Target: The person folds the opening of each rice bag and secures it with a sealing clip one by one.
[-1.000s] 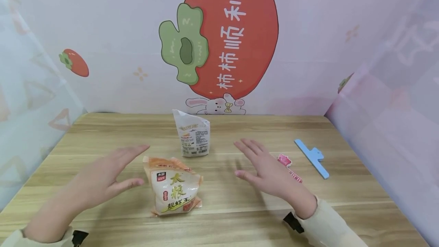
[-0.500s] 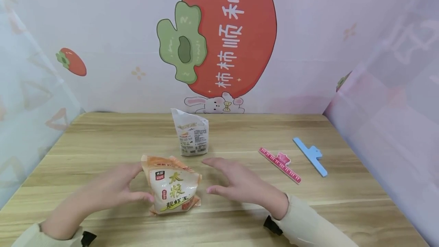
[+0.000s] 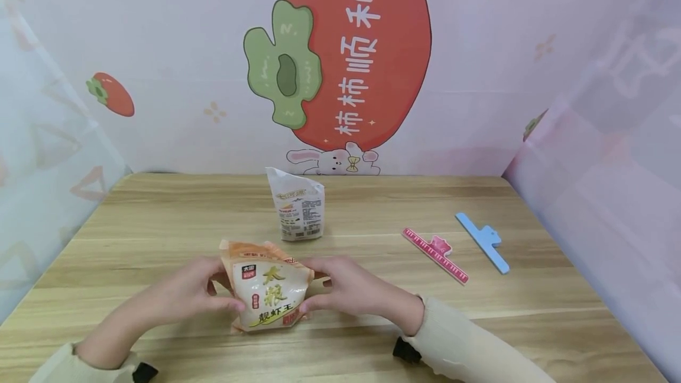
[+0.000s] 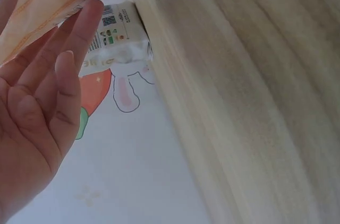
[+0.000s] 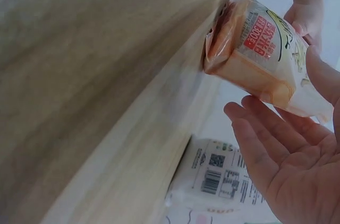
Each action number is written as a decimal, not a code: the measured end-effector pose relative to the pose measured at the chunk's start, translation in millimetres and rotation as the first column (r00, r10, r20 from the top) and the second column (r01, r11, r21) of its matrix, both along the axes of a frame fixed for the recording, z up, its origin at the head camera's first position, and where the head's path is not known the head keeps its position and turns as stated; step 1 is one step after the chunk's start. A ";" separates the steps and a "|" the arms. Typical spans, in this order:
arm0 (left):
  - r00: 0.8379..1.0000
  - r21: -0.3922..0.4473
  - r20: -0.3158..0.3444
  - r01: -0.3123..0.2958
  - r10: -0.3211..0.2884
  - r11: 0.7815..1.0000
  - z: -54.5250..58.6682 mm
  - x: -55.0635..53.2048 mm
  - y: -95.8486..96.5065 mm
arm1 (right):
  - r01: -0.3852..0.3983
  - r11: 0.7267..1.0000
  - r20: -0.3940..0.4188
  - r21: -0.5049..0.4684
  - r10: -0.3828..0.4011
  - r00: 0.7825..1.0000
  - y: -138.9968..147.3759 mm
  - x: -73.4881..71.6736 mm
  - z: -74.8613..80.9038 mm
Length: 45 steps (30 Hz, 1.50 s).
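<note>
A small orange-and-white bag of rice (image 3: 273, 291) with gold and black lettering stands on the wooden table, leaning a little. My left hand (image 3: 186, 291) holds its left side, thumb on the front and fingers behind. On the opposite side my right hand (image 3: 348, 291) has its thumb at the front edge and its fingers at the back. The right wrist view shows the palm of the right hand (image 5: 297, 165) facing the bag (image 5: 260, 54). Fingers of the left hand (image 4: 42, 96) reach along the bag's back in the left wrist view.
A white printed bag (image 3: 298, 211) stands upright behind the bag of rice. To the right lie a pink sealing clip (image 3: 436, 255) and a light blue sealing clip (image 3: 483, 243). A patterned cloth (image 3: 468, 87) encloses the table (image 3: 213, 205) at the back and sides.
My right hand has moved left from near the pink clip to the bag of rice. My left hand has come right onto the bag. Both now hold it; the bag stays in place.
</note>
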<state>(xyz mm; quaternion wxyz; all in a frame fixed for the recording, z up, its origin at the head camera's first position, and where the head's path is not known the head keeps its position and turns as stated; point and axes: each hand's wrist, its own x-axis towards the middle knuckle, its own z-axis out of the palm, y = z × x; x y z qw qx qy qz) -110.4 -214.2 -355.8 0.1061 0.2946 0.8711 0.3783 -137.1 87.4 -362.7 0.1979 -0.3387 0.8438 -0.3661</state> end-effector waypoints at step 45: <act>0.990 0.018 0.134 -0.034 0.031 0.999 8.2 -14.1 56.0 | 0.047 0.994 0.001 -0.095 -0.048 0.999 43.6 -9.2 6.1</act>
